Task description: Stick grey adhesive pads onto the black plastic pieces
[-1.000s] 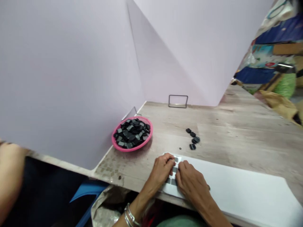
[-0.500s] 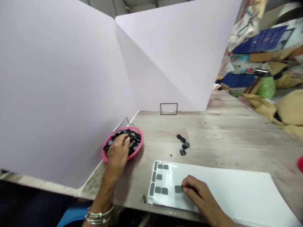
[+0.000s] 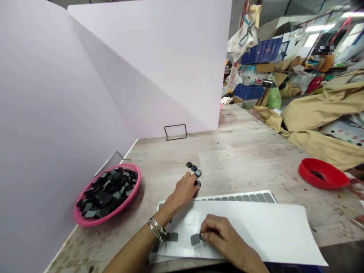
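Observation:
My left hand [image 3: 186,187] reaches over the table with its fingers curled round a small black plastic piece [image 3: 198,184], though the fingertips are partly hidden. Several like black pieces [image 3: 193,168] lie in a short line just beyond it. My right hand [image 3: 217,237] is closed in a pinch over a white sheet [image 3: 261,227]. At its fingertips is the right edge of a grey square sticker [image 3: 195,239], and a small dark bit shows there. Another grey sticker [image 3: 174,237] is on the sheet near my left wrist.
A pink basket [image 3: 136,185] heaped with black pieces stands at the left, beside a pale partition [image 3: 170,68]. A wire stand [image 3: 176,139] sits at the partition's foot. At the right is a red dish [image 3: 324,180]. A second sheet with grey stickers [image 3: 260,197] shows behind the white one.
My left hand has left the pink basket and moved right to the black pieces on the table. The right hand keeps its pinch over the sheet. The view has turned to the right.

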Demonstrator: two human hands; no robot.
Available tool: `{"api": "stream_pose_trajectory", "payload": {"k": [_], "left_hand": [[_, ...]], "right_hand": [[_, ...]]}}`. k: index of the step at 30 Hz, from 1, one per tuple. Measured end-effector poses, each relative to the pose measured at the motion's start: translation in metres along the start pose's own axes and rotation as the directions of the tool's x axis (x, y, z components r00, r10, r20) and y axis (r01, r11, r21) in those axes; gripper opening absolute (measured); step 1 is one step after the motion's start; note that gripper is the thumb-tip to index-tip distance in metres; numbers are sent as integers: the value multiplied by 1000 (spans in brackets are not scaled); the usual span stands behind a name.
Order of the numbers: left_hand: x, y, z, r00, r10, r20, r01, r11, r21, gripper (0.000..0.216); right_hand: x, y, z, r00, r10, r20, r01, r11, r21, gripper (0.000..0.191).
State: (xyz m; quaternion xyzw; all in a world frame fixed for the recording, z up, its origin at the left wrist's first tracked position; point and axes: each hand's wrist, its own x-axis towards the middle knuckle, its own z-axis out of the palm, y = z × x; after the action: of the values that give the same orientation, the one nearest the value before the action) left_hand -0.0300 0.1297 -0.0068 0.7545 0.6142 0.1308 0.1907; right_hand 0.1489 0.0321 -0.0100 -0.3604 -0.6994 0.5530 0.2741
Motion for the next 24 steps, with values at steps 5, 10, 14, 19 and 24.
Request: {"api": "stream_pose_trajectory", "payload": {"k": [5, 10, 14, 19, 24], "left_hand": [[3, -7, -3, 999, -32, -10, 31, 997, -74, 7], [-32, 13, -26, 995, -102, -17, 86, 910, -406, 5], [-81, 33, -19, 938, -138, 317, 344, 282, -896, 21], [-110, 30, 12, 873, -158, 461, 460, -39, -887, 18], [-108, 25, 16, 888, -133, 441, 431, -101, -897, 24]], "right_hand": [[8, 2, -3, 998, 11, 60, -13, 999, 42, 11], [6, 7, -11, 997, 34, 65, -52, 956, 289, 10], [3, 22, -21, 993, 99, -69, -24, 723, 691, 13], [2, 17, -21, 988, 137, -72, -62, 779, 624, 18], [-7, 1, -9, 991, 123, 53, -134, 885, 446, 37]]}}
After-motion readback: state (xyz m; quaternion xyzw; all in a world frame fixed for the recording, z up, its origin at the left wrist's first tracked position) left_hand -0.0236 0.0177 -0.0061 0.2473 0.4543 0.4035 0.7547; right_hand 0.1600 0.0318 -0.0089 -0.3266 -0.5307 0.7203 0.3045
